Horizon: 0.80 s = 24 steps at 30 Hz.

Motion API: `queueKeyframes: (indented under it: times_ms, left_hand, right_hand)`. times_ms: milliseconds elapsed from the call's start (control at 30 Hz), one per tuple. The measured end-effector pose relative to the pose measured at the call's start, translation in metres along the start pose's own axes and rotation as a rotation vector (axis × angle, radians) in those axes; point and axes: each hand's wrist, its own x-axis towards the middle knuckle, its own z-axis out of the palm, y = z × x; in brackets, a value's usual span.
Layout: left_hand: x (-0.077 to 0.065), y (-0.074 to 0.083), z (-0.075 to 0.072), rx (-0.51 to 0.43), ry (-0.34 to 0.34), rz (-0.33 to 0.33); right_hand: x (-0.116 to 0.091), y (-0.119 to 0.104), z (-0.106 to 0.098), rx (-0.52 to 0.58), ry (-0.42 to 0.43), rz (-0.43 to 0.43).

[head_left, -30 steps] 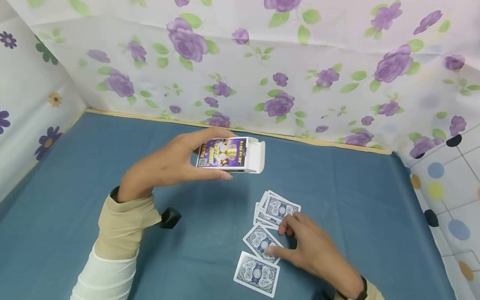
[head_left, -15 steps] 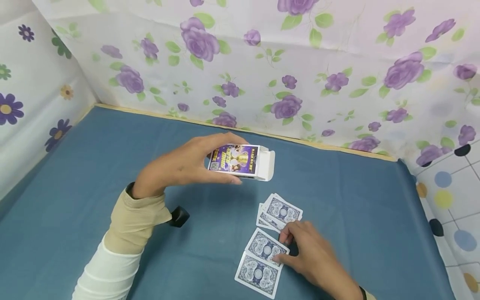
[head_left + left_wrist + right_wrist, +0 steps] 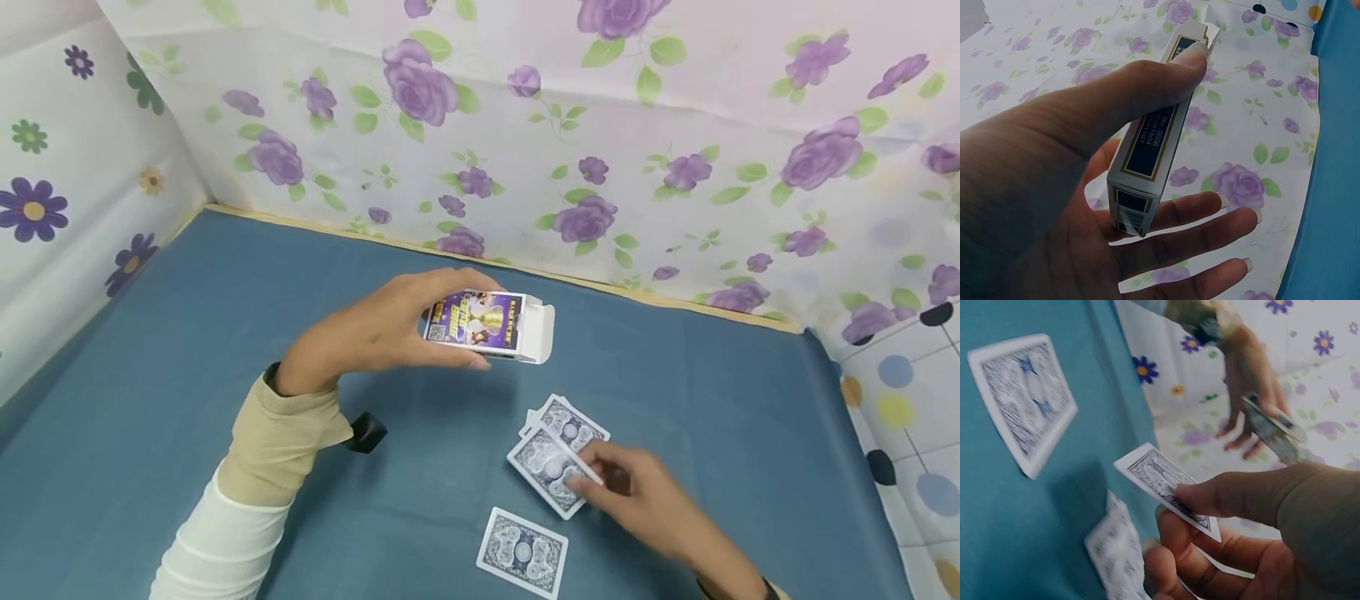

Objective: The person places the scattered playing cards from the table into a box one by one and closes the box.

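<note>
close to me, one card (image 3: 522, 552) is lying flat on the blue desk (image 3: 712, 408), back side up, all by itself. a bit past it, the right hand (image 3: 637, 492) is pinching a held card (image 3: 551, 467) between its thumb and curled fingers. from the right wrist view, that card is hanging tilted above the desk, not lying on it. i'm thinking it's being held by one edge so most of it is sticking out free. i can't tell if another card is hiding under it.

just behind, a small messy pile of cards (image 3: 568, 425) is resting on the desk, backs up, and from above the held card is covering part of it.

farther on, the left hand (image 3: 382, 325) is pinching the purple card box (image 3: 476, 321) up in the air by its narrow sides, and its other fingers are spreading out straight. the white flap (image 3: 536, 331) is poking out to the right, maybe so the mouth is facing the cards.

plain blue is stretching out on both sides, so the arms seem to be getting lots of space sideways. behind the box, the tan edge strip (image 3: 330, 232) and flowery wall sheet (image 3: 525, 142) are standing near, so there's less space that way.
</note>
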Motion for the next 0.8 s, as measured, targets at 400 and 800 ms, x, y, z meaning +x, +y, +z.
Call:
queueKeyframes:
  times_ms: [400, 800]
  left_hand:
    - [0.002, -0.002, 0.0, 0.003, -0.001, 0.004]
    - [0.003, -0.003, 0.002, 0.015, -0.004, -0.009]
  right_hand:
    - [0.014, -0.027, -0.052, 0.08, 0.024, 0.185]
    - [0.036, -0.067, -0.092, 0.012, 0.246, 0.029]
